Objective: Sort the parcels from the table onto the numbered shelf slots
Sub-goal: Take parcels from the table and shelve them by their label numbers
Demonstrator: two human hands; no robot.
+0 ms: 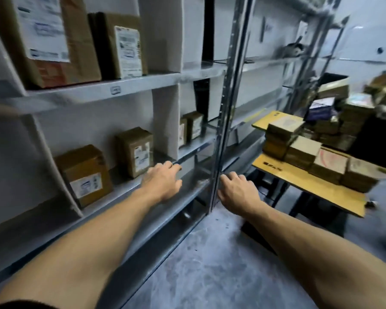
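My left hand (163,181) reaches over the front edge of the middle shelf board (125,188), fingers relaxed, holding nothing, just right of a small brown parcel (136,151). A second brown parcel (85,173) stands further left in the same slot. My right hand (237,189) hangs empty beside the metal shelf upright (226,112), fingers loosely spread. Several brown parcels (308,152) are stacked on the yellow-topped table (310,186) to the right.
Two larger parcels (54,39) fill the upper shelf slot. Small parcels (191,128) sit in the slot past a white divider (165,121). More boxes (334,114) pile up behind the table. Grey floor (210,264) lies between shelf and table.
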